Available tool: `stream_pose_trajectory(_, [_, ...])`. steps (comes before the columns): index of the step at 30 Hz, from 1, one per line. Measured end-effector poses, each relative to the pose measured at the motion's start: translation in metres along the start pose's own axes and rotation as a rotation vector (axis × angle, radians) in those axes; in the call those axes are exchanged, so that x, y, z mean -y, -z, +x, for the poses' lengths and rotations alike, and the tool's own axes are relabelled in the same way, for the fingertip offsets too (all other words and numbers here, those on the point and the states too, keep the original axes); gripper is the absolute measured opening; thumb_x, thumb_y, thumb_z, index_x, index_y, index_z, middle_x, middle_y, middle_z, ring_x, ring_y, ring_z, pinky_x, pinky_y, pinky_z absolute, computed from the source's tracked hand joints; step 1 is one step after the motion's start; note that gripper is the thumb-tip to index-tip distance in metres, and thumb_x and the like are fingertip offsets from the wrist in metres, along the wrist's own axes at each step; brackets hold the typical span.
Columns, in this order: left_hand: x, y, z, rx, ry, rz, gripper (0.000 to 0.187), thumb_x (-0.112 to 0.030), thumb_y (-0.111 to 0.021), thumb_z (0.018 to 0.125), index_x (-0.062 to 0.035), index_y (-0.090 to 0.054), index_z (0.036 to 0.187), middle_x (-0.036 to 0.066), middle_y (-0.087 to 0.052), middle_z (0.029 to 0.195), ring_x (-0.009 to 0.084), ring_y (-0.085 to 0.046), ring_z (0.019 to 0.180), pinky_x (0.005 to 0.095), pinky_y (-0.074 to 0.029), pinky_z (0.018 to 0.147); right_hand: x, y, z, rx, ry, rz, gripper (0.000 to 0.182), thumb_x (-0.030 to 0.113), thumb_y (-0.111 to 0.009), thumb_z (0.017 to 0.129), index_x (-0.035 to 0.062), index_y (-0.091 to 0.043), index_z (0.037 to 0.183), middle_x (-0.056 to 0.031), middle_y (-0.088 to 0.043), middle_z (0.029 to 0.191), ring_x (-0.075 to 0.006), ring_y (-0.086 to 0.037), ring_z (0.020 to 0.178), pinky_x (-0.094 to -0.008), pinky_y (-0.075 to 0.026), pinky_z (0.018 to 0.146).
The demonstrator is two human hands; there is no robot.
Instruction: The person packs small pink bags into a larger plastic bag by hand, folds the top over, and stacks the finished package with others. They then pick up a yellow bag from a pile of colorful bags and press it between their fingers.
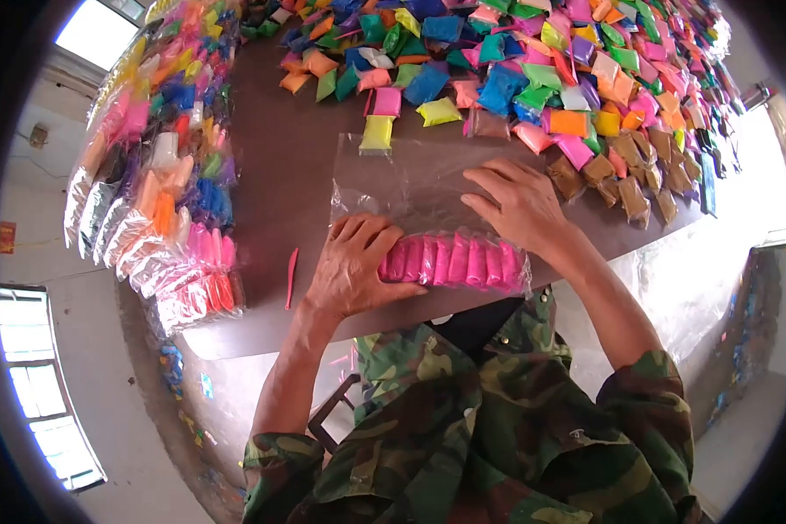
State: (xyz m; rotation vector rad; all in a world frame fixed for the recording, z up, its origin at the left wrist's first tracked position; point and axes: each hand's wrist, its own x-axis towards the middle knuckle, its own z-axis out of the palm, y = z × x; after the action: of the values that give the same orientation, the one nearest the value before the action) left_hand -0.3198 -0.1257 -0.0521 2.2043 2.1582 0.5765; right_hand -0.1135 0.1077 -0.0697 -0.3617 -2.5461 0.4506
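Observation:
Close to the near table edge lies a clear plastic bag [428, 188] with a row of bright pink packets [458, 260] in its lower part. My left hand [351, 266] grips the left end of that row, thumb along the near side and fingers bent over the far side. Over the bag's right half, my right hand [524, 208] has its fingers apart and holds nothing, fingertips at the loose film. The bag's flat upper part stretches away from me, overlapping a yellow packet [376, 133] at its far edge.
A pink-red plastic stick [292, 278] lies left of my left hand. Filled clear bags [170, 210] of coloured packets line the table's left side. A large heap of loose coloured packets [515, 79] covers the far side, with brown packets [635, 199] at the right.

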Motion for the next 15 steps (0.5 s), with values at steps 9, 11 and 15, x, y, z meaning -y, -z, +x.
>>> stream_pose_trajectory(9, [-0.009, 0.002, -0.004, 0.035, 0.032, 0.026, 0.098, -0.064, -0.094, 0.064, -0.0043, -0.066, 0.136, 0.014, -0.07, 0.131, 0.0343, -0.068, 0.121, 0.0496, -0.053, 0.104, 0.07, 0.017, -0.048, 0.144, -0.007, -0.004, 0.079, 0.039, -0.094, 0.075, 0.0124, -0.06, 0.142, -0.0092, -0.062, 0.131, -0.0306, -0.062, 0.122, -0.0481, -0.047, 0.105])
stream_pose_trajectory(11, [-0.004, 0.001, -0.009, 0.044, 0.053, 0.009, 0.1, -0.062, -0.095, 0.063, -0.0034, -0.065, 0.139, 0.015, -0.07, 0.133, 0.0349, -0.068, 0.122, 0.0497, -0.054, 0.104, 0.069, 0.013, -0.054, 0.151, -0.053, -0.022, 0.088, 0.039, -0.095, 0.072, 0.0125, -0.055, 0.146, -0.0107, -0.061, 0.131, -0.0313, -0.061, 0.124, -0.0481, -0.046, 0.106])
stream_pose_trajectory(15, [-0.001, 0.0, -0.012, 0.049, 0.07, 0.005, 0.105, -0.059, -0.097, 0.06, -0.0015, -0.063, 0.14, 0.016, -0.07, 0.134, 0.036, -0.067, 0.124, 0.0497, -0.054, 0.105, 0.071, 0.012, -0.056, 0.141, -0.091, -0.015, 0.088, 0.039, -0.095, 0.072, 0.0103, -0.055, 0.145, -0.0108, -0.062, 0.131, -0.0311, -0.062, 0.124, -0.0487, -0.047, 0.106])
